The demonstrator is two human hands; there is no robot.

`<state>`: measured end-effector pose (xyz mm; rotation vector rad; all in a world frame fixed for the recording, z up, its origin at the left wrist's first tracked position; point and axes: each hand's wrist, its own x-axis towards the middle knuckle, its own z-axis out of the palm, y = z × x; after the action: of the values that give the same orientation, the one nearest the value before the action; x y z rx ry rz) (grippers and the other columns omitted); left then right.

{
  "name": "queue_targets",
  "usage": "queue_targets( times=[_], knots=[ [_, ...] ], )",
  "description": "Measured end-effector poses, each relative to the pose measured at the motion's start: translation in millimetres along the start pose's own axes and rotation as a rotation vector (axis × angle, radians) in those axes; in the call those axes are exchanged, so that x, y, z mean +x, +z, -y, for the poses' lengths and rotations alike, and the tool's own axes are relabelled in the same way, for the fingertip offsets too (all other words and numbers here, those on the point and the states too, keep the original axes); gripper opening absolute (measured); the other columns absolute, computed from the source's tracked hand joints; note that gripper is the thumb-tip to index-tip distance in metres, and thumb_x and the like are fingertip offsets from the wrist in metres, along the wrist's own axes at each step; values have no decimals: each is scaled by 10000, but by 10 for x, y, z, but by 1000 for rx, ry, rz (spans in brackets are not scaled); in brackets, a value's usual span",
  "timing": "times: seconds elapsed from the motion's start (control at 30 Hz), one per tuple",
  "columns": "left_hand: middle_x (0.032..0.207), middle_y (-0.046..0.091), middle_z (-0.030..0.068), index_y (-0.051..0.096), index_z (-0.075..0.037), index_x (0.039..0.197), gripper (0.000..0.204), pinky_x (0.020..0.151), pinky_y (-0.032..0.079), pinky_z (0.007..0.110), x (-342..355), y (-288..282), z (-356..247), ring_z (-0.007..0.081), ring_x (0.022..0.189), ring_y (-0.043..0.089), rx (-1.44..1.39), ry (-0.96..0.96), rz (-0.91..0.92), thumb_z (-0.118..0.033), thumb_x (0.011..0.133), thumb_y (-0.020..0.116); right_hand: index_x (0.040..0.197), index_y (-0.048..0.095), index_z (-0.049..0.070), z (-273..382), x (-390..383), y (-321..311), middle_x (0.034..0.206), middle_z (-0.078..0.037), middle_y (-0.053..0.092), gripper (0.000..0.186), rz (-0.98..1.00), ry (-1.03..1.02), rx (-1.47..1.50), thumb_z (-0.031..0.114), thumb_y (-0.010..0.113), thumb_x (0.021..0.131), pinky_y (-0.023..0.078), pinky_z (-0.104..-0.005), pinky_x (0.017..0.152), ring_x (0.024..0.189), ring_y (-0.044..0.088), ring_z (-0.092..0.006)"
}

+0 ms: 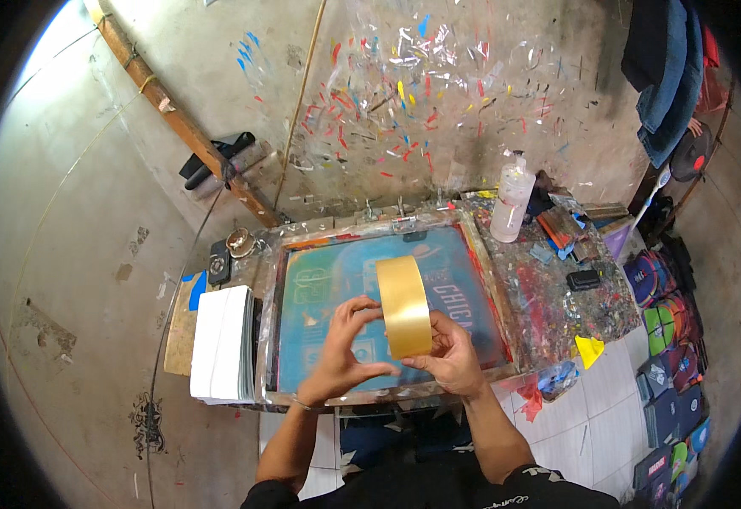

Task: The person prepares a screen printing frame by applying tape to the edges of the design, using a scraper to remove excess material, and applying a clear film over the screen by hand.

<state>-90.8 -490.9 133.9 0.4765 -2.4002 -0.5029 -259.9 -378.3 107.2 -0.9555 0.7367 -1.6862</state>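
Head cam, R grip [453,360] pinching glossy gold cyl. roll [406,307], L grip [338,356] curved wide, empty

This was a printing workshop. A framed screen [336,270] with blue mesh and pale stencilled lettering lay across the middle of a worktop [544,318] crusted with paint in many colours. The rough wall [459,110] behind the far edge was flecked with red, blue and yellow. A plastic bottle [512,204] stood near that edge, right of the screen. Beyond the worktop's right edge, colourful cloth goods [674,411] lay in piles, and jeans [680,89] hung high up.
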Motion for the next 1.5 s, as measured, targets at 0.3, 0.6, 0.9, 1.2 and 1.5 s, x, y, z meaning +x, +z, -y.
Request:
queue_targets(
  times=[0.3, 0.6, 0.9, 1.2, 1.5],
  knots=[
    [1177, 636, 59, 576, 29, 1258, 450, 985, 430, 314, 66, 215, -296, 144, 1092, 570, -1259, -505, 62, -81, 854, 740, 1290, 549, 64, -245, -184, -168, 1285, -130, 596, 581, -43, -220, -852, 55, 798, 765, 360, -363, 1082, 1275, 508, -249],
    [1061, 685, 92, 689, -86, 1063, 410, 958, 346, 425, 76, 273, -163, 260, 1124, 578, -104, 8, -23, -114, 684, 841, 1334, 499, -33, 145, -10, -275, 1272, -140, 593, 671, -65, -226, -369, 252, 807, 809, 403, -355, 1047, 1226, 534, -226],
    [1166, 629, 146, 673, -35, 1104, 469, 974, 443, 410, -73, 232, -135, 304, 1113, 592, -487, -160, -201, -107, 677, 851, 1274, 533, -67, -30, -30, -68, 1157, -118, 668, 514, -200, -106, 54, 130, 762, 858, 504, -273, 904, 1044, 634, -142],
    [1050, 631, 126, 691, -15, 1105, 394, 890, 477, 336, 174, 205, -301, 232, 992, 613, -235, -84, -212, -15, 727, 803, 1255, 551, -82, -13, -98, -15, 1159, -139, 667, 522, -303, -120, -152, 149, 778, 845, 517, -275, 889, 1050, 637, -154],
    [1051, 635, 114, 715, -58, 1061, 400, 862, 481, 369, 178, 143, -309, 264, 963, 613, -42, -48, -188, -21, 679, 828, 1231, 587, -49, -149, -101, 8, 1154, -137, 679, 482, -328, -163, -490, 76, 773, 804, 515, -314, 902, 1062, 651, -172]
  ],
)
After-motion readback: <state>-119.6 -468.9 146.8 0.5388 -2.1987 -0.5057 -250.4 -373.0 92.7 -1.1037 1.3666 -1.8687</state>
